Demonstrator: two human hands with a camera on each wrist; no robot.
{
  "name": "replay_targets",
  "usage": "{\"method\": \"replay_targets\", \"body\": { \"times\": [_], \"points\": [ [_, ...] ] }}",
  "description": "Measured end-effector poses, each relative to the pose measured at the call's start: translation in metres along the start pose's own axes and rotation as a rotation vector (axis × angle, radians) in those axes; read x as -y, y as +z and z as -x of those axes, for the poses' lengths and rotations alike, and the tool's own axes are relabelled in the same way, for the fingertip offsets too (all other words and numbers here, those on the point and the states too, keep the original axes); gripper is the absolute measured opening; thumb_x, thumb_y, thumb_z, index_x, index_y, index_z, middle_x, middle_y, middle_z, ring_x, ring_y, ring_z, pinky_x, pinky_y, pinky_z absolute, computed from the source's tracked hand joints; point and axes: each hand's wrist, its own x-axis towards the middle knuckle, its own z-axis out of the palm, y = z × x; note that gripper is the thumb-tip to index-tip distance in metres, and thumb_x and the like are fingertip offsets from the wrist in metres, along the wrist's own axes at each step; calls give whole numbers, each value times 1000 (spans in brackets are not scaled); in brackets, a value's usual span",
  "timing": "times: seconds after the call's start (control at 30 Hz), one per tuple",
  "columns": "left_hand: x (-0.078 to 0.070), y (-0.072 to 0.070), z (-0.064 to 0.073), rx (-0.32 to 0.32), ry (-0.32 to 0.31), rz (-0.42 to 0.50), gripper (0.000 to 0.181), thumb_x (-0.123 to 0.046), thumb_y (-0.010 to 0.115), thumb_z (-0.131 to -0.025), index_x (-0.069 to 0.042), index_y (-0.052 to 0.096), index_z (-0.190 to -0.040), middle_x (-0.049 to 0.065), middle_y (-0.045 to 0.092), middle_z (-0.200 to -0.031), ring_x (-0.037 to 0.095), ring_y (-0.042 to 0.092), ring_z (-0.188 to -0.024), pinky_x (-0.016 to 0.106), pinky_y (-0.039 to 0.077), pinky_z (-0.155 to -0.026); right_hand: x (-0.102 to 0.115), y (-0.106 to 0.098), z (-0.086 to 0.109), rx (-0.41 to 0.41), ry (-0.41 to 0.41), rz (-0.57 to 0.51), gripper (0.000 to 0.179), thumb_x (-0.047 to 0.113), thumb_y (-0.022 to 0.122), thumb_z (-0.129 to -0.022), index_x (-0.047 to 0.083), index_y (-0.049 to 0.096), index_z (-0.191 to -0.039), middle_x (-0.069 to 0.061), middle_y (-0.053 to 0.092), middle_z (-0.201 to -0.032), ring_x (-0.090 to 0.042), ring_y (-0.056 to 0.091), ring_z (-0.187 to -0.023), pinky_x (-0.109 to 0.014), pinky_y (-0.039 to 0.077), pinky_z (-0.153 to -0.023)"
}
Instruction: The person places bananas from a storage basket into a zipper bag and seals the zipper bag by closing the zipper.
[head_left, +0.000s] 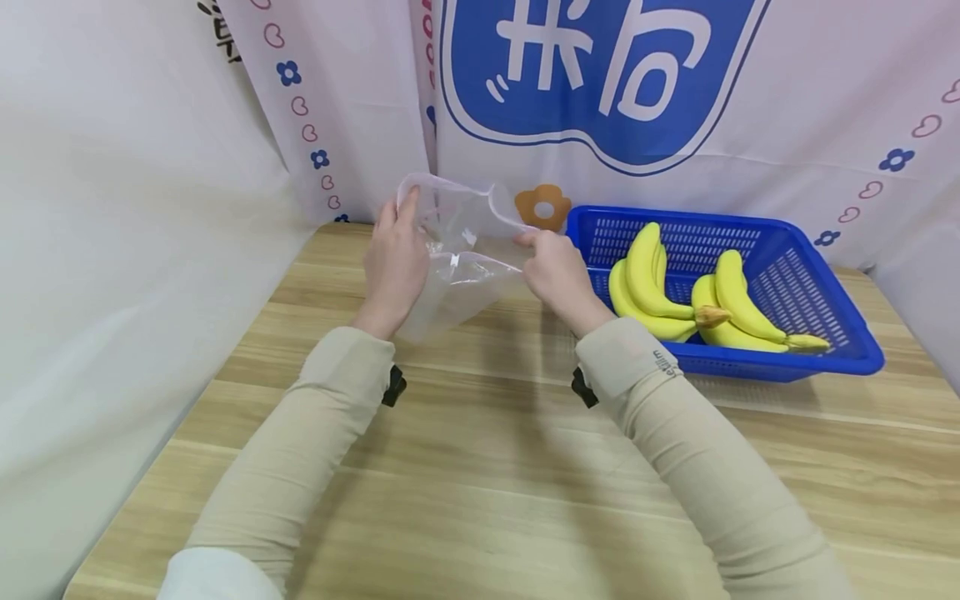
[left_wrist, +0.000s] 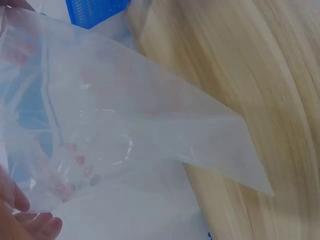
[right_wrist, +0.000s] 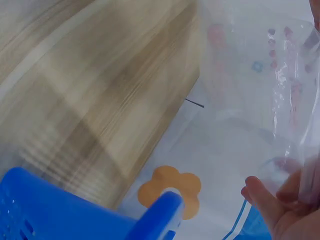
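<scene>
A clear plastic zip bag (head_left: pixel 468 287) hangs between both hands, its mouth spread toward the top and its lower corner hanging over the table. My left hand (head_left: pixel 396 262) grips the left side of the bag's rim, with fingertips (left_wrist: pixel 45 225) showing at its edge in the left wrist view. The right hand (head_left: pixel 557 271) pinches the opposite side of the rim; its fingers (right_wrist: pixel 265 200) show beside the film in the right wrist view. Through the see-through film, parts of the fingers and the backdrop show.
A blue plastic basket (head_left: pixel 780 364) stands on the right of the wooden table (head_left: pixel 480 500), close beside the right hand. Two bunches of bananas (head_left: pixel 648 283) lie in it. Behind the table hangs a printed white cloth (head_left: pixel 360 100); another white sheet (head_left: pixel 135 208) covers the left side.
</scene>
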Motion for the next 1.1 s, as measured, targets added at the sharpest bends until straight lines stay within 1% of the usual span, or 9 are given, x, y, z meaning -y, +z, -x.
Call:
{"method": "replay_targets", "body": {
  "times": [0.07,0.13,0.27,0.37,0.57,0.67,0.77,0.93,1.1],
  "points": [
    [-3,2,0,-1,12,17,56,0,43,-94,-18,36,-147,19,43,-146,39,52,-122,50,55,-83,-1,-1,0,-52,-9,-13,55,-6,40,-83,8,54,-135,-11,52,-142,-30,55,-121,-40,49,-97],
    [-5,3,-1,-3,23,34,57,2,42,-93,-18,36,-146,16,42,-148,38,53,-121,49,55,-82,-1,-1,0,-114,-11,-35,56,-7,42,-83,6,52,-136,-14,51,-142,-32,46,-133,-46,42,-108],
    [-8,3,-2,11,27,61,46,5,40,-91,-12,50,-133,15,51,-140,36,60,-107,45,55,-80,-1,0,0,-195,8,-101,55,-8,43,-80,4,55,-132,-15,56,-136,-32,51,-128,-46,43,-106],
    [-9,1,-2,26,19,72,42,7,40,-89,-7,57,-125,17,55,-134,35,62,-105,45,55,-83,-2,-2,0,-235,20,-146,50,-4,45,-80,3,58,-128,-14,61,-128,-31,55,-120,-45,45,-101],
    [-9,-1,-5,46,20,143,42,3,52,-87,-2,56,-128,14,56,-135,30,62,-105,43,52,-91,-3,-5,-1,-296,37,-186,34,12,58,-84,3,62,-117,-14,62,-119,-30,58,-110,-44,45,-96],
    [-11,0,-7,68,24,158,44,0,57,-86,-2,54,-130,13,55,-137,29,61,-102,41,52,-88,-4,-7,0,-298,26,-156,30,6,58,-82,4,62,-112,-14,63,-117,-30,58,-110,-46,45,-95],
    [-14,1,-7,65,51,154,47,5,58,-84,-1,53,-130,13,55,-137,29,61,-103,41,52,-89,-4,-10,1,-276,9,-109,35,-4,52,-78,6,62,-111,-14,64,-117,-30,58,-111,-47,46,-95],
    [-16,1,-5,-25,107,163,48,14,51,-82,0,55,-127,15,56,-134,32,63,-103,41,53,-90,-3,-13,1,-186,2,-34,46,-7,46,-77,12,66,-113,-15,56,-133,-33,55,-117,-49,46,-93],
    [-16,3,-5,-77,175,124,49,18,46,-81,0,57,-125,15,57,-133,32,58,-116,38,50,-100,-3,-10,0,-82,40,-10,54,-7,41,-81,16,63,-125,-17,48,-141,-32,51,-116,-47,47,-93]
  ]
}}
